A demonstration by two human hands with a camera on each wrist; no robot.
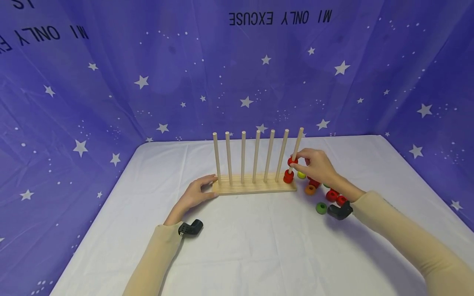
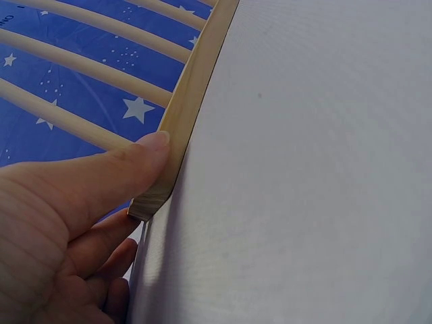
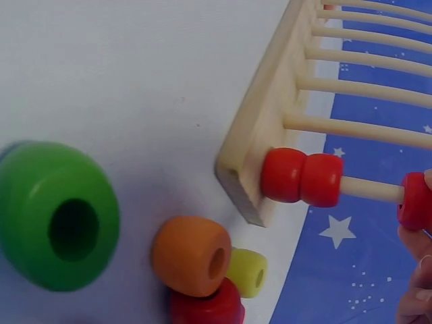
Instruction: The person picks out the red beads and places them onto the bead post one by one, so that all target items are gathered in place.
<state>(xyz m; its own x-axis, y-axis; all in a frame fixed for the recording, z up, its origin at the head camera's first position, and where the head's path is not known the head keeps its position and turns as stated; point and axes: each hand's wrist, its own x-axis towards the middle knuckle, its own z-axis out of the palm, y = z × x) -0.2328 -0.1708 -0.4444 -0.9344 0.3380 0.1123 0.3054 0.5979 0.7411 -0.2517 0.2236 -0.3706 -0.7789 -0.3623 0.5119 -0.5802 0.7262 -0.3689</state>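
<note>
A wooden peg rack [image 1: 255, 188] with a row of upright pegs stands on the white table. My left hand [image 1: 195, 192] grips the left end of its base, thumb on the front edge in the left wrist view. On the rightmost peg, two red beads [image 3: 302, 177] sit stacked at the bottom. Above them, my right hand [image 1: 316, 165] pinches another red bead [image 3: 416, 201] that is threaded on the same peg, with a stretch of bare peg between. The other pegs carry no beads.
Loose beads lie right of the rack: a green bead [image 1: 321, 208], an orange bead [image 3: 192, 256], a yellow bead [image 3: 247, 273] and several red ones [image 1: 332, 195]. A purple star-printed curtain [image 1: 207, 70] hangs behind the table [image 1: 259, 246].
</note>
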